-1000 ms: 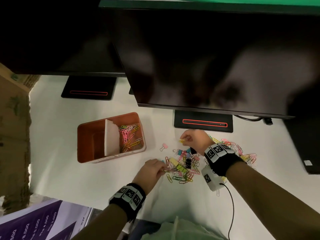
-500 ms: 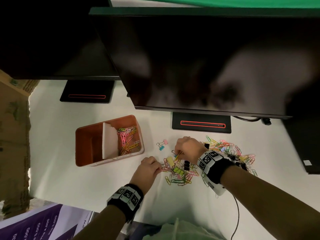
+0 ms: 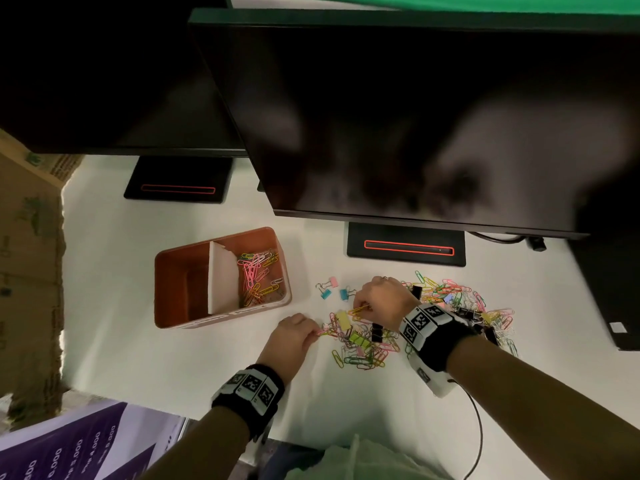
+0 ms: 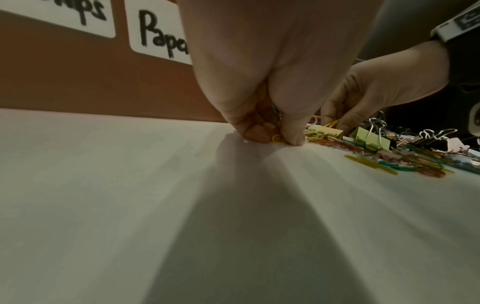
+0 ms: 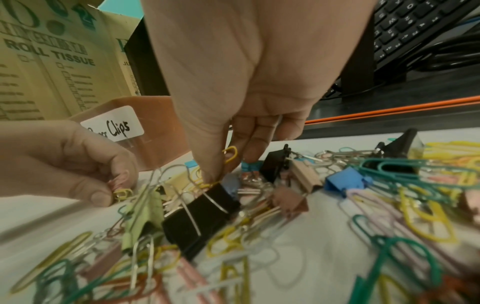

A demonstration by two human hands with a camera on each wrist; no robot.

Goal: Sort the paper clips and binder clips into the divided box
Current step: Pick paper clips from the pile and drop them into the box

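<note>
A heap of coloured paper clips and binder clips (image 3: 367,341) lies on the white desk. My left hand (image 3: 294,336) (image 4: 275,135) pinches a yellow paper clip (image 4: 277,138) (image 5: 122,194) at the heap's left edge. My right hand (image 3: 377,301) (image 5: 221,170) pinches another yellow paper clip (image 5: 230,154) (image 3: 360,309) above a black binder clip (image 5: 202,216). The orange divided box (image 3: 166,292) stands to the left. Its right compartment holds paper clips (image 3: 258,275); nothing shows in the visible part of the left compartment. Labels (image 4: 155,35) are stuck on its front wall.
Two dark monitors (image 3: 415,116) on black stands (image 3: 405,245) overhang the desk behind the heap. Three small binder clips (image 3: 334,289) lie apart toward the box. A cardboard carton (image 3: 24,237) stands at the left; a cable (image 3: 478,427) trails from my right wrist.
My right hand came back and left from the far side of the heap down onto it and now pinches a yellow clip. My left hand stayed at the heap's left edge.
</note>
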